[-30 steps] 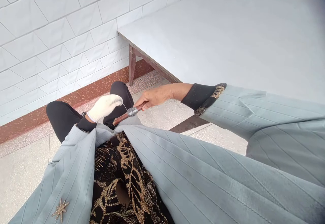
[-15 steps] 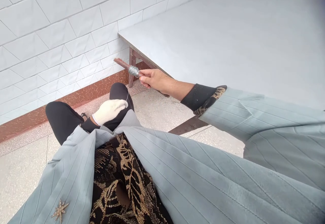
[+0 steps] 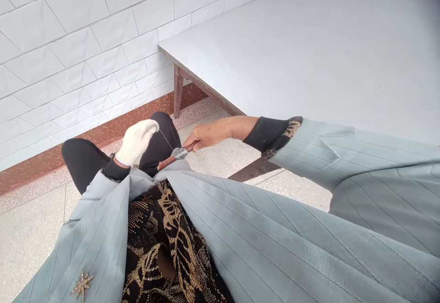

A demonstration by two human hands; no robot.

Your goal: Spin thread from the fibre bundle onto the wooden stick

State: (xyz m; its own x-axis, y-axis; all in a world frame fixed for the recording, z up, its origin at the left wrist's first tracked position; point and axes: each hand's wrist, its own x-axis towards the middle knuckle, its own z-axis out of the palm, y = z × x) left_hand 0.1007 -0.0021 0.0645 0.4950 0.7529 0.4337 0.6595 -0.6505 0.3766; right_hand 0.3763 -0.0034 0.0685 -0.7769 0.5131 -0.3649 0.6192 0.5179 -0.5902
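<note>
My right hand (image 3: 202, 135) is bare and closed round one end of a reddish-brown wooden stick (image 3: 165, 162), which points down and left over my lap. Silvery wire (image 3: 179, 153) is wound in a thick coil about the stick, just beyond my fingers. From the coil a thin strand (image 3: 166, 140) runs up and left to my left hand (image 3: 138, 141), which wears a white knitted glove. Its gloved fingers are pinched on that strand above my knee. The fingertips of my right hand are partly hidden behind the stick.
To the right stands a table with a pale top (image 3: 309, 55) and brown wooden legs (image 3: 178, 90). A white tiled wall (image 3: 85, 51) with a reddish-brown skirting (image 3: 113, 126) is in front of my black-trousered knees (image 3: 80, 156). The floor (image 3: 30, 229) is speckled stone.
My right hand has swung the stick down toward my lap, its free end now pointing down-left. My gloved left hand has risen with the wire strand, which now slants between the hands.
</note>
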